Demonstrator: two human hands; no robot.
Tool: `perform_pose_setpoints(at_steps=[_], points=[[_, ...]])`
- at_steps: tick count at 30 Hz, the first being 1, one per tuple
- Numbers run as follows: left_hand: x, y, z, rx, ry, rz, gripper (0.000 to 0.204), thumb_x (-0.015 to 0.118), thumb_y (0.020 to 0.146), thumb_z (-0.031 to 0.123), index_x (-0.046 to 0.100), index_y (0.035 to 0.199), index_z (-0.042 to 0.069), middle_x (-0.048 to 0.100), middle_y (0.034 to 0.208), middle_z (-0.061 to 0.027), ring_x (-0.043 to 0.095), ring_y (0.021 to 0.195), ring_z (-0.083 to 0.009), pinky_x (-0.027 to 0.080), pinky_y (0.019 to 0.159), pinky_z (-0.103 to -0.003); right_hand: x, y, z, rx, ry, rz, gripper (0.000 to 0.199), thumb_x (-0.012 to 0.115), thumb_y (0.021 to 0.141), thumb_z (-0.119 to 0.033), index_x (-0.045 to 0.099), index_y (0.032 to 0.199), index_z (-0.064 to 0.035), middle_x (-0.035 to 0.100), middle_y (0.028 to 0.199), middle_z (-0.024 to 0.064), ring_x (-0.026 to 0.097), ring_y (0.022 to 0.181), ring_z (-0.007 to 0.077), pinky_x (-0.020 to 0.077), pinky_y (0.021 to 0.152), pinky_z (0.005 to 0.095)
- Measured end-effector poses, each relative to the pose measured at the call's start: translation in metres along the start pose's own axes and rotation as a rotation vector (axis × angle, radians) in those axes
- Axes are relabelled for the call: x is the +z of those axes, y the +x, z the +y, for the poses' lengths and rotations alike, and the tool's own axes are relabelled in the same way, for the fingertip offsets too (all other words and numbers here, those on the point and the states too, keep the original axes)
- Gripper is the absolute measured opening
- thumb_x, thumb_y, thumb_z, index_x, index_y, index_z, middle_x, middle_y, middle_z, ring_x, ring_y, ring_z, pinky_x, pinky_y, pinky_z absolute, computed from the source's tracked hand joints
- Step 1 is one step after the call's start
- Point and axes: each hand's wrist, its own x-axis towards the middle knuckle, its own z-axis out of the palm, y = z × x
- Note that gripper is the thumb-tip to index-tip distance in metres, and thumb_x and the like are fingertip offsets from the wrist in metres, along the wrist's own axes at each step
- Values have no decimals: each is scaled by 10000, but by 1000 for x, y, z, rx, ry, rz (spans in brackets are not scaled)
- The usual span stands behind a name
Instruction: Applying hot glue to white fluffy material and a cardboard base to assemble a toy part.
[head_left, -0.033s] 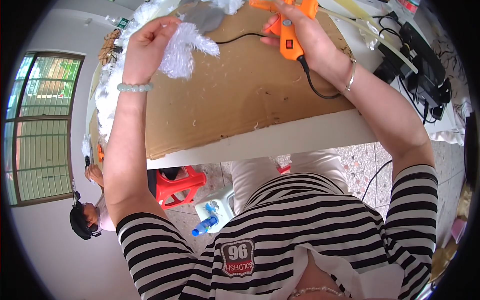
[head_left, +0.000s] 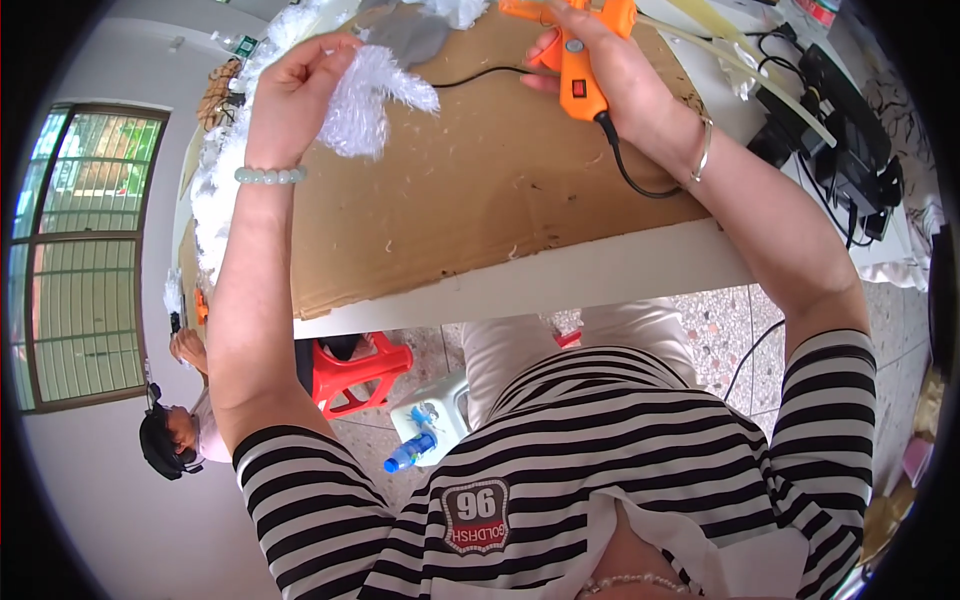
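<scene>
**Hands at the bench: white fluff held, glue gun gripped**

Compared with the earlier picture, nothing has visibly shifted: both hands, the tuft and the tool occupy the same positions.

Nearest the camera is the person's striped shirt (head_left: 600,470), with both forearms extending up and away over the table edge (head_left: 520,285). Under the table stand a red plastic stool (head_left: 362,372) and a blue-capped bottle (head_left: 412,450); another person (head_left: 180,430) sits low at the left.

A sheet of brown cardboard (head_left: 480,190) covers the tabletop, apparently as a work mat, since white fibre scraps are scattered across it.

The left hand (head_left: 295,95) holds a tuft of white fluffy material (head_left: 375,100). Its fingers curl and pinch the tuft at the upper end, so the loose mass hangs free toward the right, clear of the cardboard.

The right hand (head_left: 610,75) wraps around the handle of an orange glue gun (head_left: 575,60). The fingers are closed on the grip, with the nozzle end pointing away at the top edge; whether the trigger is pressed cannot be told. The black cord (head_left: 625,160) trails back past the wrist.

Farthest right lie black adapters and cables (head_left: 840,130).
</scene>
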Motion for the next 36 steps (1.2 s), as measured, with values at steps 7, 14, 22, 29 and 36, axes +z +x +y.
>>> perform_pose_setpoints(at_steps=[7,14,22,29,36], points=[[1,-55,63,713,829,-330,228,641,786,64,678,1009,95,610,714,-88,584,634,-245,465,552,-323,-7,1,-3,-40,-1,-7,264,561,933,-332,558,973,-70,587,740,58,608,661,186,562,637,345],[-2,-104,43,281,735,-599,245,674,788,180,666,1006,68,626,737,-129,608,676,-302,474,580,-391,-5,-4,2,-33,-15,-35,273,558,934,-337,560,968,-67,584,741,62,608,671,191,562,642,348],[4,-88,6,178,510,-220,199,671,837,141,659,988,12,661,795,-123,621,682,-225,482,635,-309,-3,-4,3,-12,-72,-15,272,546,941,-337,548,923,-65,581,748,71,599,663,190,565,650,349],[44,-83,-24,-73,344,-310,141,632,822,76,675,949,31,670,840,-136,646,724,-254,508,659,-332,-9,5,13,-19,-76,-43,271,542,942,-336,541,924,-66,581,757,68,599,686,182,565,646,347],[49,-81,-39,55,-13,-112,190,620,750,-51,656,925,15,659,882,-81,635,781,-176,513,674,-296,3,-8,3,9,-97,-38,241,519,956,-305,555,951,-67,591,763,65,601,697,177,560,647,337]])
